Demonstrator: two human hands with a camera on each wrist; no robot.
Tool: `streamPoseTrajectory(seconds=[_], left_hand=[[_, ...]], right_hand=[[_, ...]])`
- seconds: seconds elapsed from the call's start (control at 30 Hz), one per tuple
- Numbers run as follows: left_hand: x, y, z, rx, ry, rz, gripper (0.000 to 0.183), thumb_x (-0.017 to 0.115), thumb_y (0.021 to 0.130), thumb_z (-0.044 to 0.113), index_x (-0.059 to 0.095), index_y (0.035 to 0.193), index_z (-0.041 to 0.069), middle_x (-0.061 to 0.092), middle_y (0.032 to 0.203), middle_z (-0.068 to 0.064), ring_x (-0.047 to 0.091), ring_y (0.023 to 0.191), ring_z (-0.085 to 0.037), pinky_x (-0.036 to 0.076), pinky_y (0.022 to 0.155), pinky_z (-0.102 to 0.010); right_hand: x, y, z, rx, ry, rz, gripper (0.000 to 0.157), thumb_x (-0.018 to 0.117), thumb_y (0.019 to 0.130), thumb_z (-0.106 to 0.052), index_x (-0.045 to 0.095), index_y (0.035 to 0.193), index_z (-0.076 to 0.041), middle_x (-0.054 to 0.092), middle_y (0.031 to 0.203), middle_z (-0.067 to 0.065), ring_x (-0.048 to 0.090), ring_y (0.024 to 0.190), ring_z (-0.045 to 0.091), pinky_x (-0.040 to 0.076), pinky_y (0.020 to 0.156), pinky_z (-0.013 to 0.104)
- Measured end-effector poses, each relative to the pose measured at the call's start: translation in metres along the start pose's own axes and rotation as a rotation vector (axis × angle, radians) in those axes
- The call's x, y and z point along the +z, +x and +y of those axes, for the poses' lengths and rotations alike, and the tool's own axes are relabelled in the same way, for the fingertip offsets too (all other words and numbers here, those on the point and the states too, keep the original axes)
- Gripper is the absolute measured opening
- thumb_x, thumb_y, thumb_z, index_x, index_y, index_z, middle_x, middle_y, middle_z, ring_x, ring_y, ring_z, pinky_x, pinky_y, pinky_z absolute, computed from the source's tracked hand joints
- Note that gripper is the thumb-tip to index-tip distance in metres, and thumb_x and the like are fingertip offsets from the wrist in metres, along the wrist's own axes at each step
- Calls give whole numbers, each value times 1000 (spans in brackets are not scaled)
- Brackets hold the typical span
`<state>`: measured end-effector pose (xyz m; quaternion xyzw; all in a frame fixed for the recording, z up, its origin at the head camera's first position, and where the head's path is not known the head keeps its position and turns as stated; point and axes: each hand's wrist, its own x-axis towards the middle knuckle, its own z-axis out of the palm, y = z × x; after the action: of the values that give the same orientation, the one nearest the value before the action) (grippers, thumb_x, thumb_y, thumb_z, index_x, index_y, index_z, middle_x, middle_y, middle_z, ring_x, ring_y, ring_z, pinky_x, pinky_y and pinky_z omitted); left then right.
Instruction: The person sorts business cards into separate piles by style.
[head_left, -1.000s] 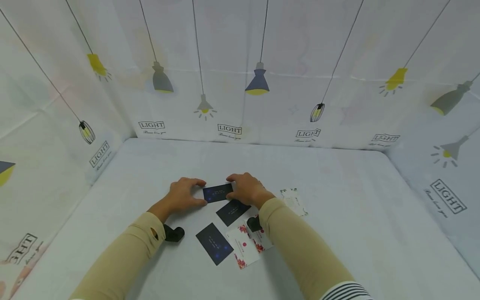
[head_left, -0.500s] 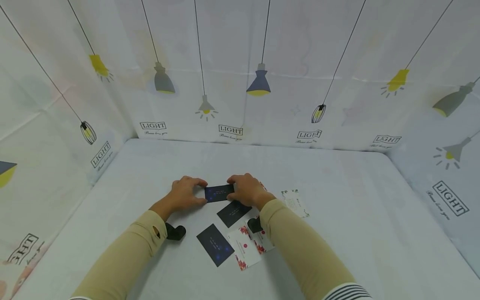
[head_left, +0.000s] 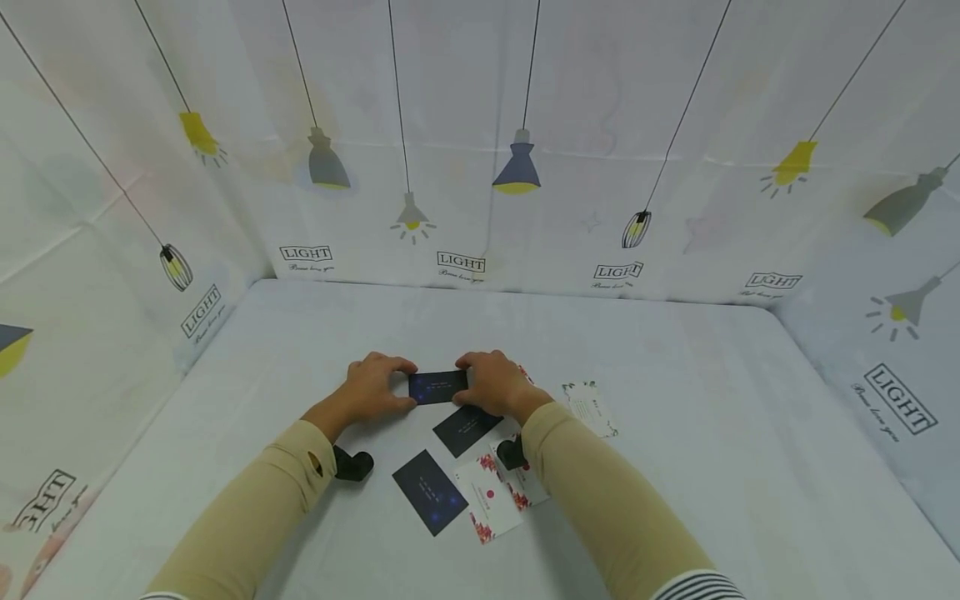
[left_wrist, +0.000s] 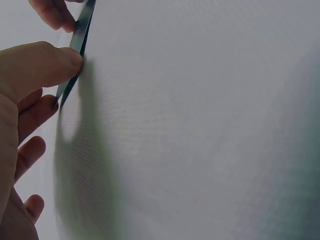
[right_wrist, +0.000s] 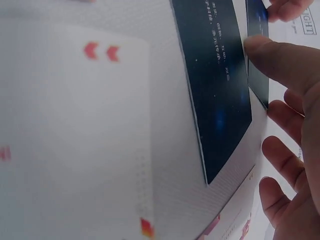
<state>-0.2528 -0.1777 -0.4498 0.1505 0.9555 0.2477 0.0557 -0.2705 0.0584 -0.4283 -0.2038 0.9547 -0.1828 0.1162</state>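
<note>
A dark blue printed card with small pale text is held flat between both hands, low over the white table. My left hand pinches its left end; in the left wrist view the thumb lies along the card, seen edge-on, fingers behind it. My right hand grips the right end with thumb and forefinger. Just nearer than the right fingers lies a second dark card, which fills the middle of the right wrist view. A third dark blue card lies nearer the body, tilted.
A white card with red flowers lies beside the third dark card. Another such card is partly hidden by the right sleeve. Farther right lies a white card with a leafy border. A lamp-printed cloth walls the table.
The card between my hands has turned slightly, so its far edge runs more nearly level. Both hands keep their hold, and the other cards stay where they were.
</note>
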Motion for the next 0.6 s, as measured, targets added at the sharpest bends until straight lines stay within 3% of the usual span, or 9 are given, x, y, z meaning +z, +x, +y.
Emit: streamPoseTrajectory(seconds=[0.4,0.6], left_hand=[[-8,-2,-1,-55,-136,13,53,77,86,30,62,135,18,53,138,-13,41,132,-38,30,105,-61],[-12,1,-1,-39,-176,25,53,76,86,26,61,136,16,55,138,-12,43,132,-36,32,106,-59]], right_hand=[[2,2,7,-12,37,15,64,79,86,-37,56,141,-15,60,136,3,51,128,27,40,105,45],[1,4,12,-22,176,44,65,79,84,-30,55,141,-10,59,137,6,52,126,27,38,107,43]])
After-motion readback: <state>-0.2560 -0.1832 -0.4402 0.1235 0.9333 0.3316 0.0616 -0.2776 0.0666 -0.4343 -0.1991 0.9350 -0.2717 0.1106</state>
